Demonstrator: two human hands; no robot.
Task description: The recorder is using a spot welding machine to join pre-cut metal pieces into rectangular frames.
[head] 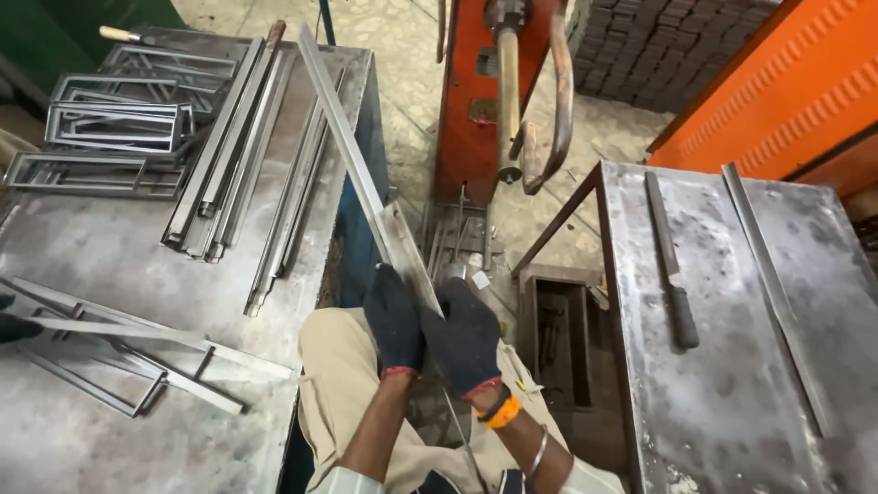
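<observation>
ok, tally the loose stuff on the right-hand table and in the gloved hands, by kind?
Long metal strip held in both gloved hands, left hand and right hand: 1
Flat file with dark handle on the right table: 1
Long angle strip on the same table: 1
Total: 3

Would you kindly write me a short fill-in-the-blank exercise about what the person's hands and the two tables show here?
1. Both hands, left hand and right hand, wear dark ____.
2. Together they grip a long metal ____, the angle strip.
3. The file lies on the table on the person's ____ side.
4. The welded frames are stacked on the ____ table.

Missing words: gloves; strip; right; left
</observation>
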